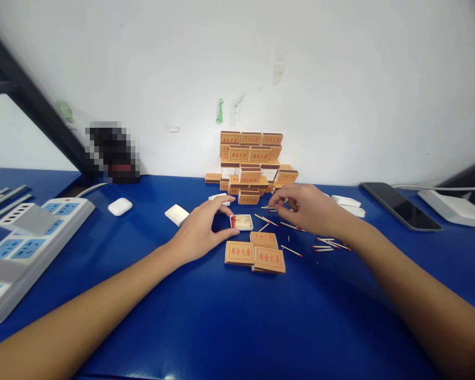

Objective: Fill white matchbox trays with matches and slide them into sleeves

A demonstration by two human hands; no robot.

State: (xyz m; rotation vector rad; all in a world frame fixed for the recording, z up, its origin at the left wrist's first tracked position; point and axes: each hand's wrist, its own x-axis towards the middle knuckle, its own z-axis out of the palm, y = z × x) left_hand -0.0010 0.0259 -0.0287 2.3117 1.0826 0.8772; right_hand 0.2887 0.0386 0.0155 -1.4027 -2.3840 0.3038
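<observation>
A small white matchbox tray lies on the blue table with red-headed matches side by side in it. My left hand curls around its left end, thumb at the near corner and fingers at the far side, steadying it. To the right, my right hand is bent low over loose matches, thumb and fingers drawn together in a pinch. Whatever is between those fingertips is too small to make out. More loose matches are scattered beneath and right of that hand. Three printed matchbox covers lie just in front of the tray.
Behind the tray, stacked matchboxes rise against the white wall. Empty white trays lie left, others right. A phone and white device sit at right; a white earbud case and power strip at left.
</observation>
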